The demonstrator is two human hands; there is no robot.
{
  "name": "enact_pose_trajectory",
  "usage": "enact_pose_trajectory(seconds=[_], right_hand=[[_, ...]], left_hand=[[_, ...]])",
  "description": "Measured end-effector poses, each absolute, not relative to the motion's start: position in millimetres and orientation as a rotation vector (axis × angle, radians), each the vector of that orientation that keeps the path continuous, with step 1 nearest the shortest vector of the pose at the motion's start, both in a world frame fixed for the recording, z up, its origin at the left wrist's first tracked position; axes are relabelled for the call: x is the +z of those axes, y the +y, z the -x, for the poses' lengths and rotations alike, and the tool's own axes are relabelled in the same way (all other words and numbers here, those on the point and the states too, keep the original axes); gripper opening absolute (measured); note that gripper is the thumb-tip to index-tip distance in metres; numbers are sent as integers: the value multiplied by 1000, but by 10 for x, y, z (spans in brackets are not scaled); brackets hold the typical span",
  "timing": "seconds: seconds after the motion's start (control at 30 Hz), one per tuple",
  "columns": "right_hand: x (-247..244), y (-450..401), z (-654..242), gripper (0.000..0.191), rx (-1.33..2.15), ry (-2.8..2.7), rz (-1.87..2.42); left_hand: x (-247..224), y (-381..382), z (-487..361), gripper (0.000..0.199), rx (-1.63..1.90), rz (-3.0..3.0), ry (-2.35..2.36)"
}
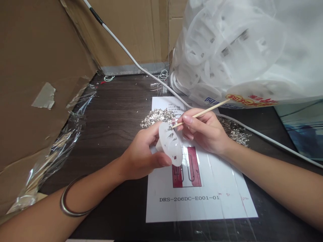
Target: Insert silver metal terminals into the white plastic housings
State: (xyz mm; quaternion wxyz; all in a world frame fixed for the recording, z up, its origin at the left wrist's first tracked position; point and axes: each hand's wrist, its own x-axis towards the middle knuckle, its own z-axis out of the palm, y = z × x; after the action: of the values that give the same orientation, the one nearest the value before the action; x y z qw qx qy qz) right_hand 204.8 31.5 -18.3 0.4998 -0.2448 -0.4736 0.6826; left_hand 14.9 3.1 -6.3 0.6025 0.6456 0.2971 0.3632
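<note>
A round white translucent plastic part (169,144) is tilted on edge in my left hand (143,153), with thumb and fingers around its rim and back. Small metal pieces show in its slots. My right hand (205,129) pinches a thin wooden stick (210,109), whose lower tip touches or nearly touches the upper part of the white disc. Behind my left hand lies a pile of small silvery metal pieces (157,116). Another metal pile (238,133) sits beyond my right wrist. Beneath both hands is a printed paper sheet (202,210) with a red and white picture.
A large clear bag of white plastic parts (227,50) fills the back right. A white cable (126,50) crosses diagonally behind the hands. Cardboard walls (37,50) stand at the left and back. Wooden sticks in clear plastic wrap (51,156) lie along the left side.
</note>
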Motion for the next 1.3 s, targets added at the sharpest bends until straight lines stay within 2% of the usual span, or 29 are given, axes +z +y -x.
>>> enact_pose_trajectory(seconds=[0.3,0.6,1.3], right_hand=[[-184,288,-2026,8,1606,-1179,622],[-184,275,-2035,8,1567,-1192,604],[-155,255,-2017,11,1551,-1240,707]], left_hand=[[-54,40,-160,61,821,-1486,621],[-43,69,-133,77,766,-1501,682],[-38,74,-147,79,717,-1495,679]])
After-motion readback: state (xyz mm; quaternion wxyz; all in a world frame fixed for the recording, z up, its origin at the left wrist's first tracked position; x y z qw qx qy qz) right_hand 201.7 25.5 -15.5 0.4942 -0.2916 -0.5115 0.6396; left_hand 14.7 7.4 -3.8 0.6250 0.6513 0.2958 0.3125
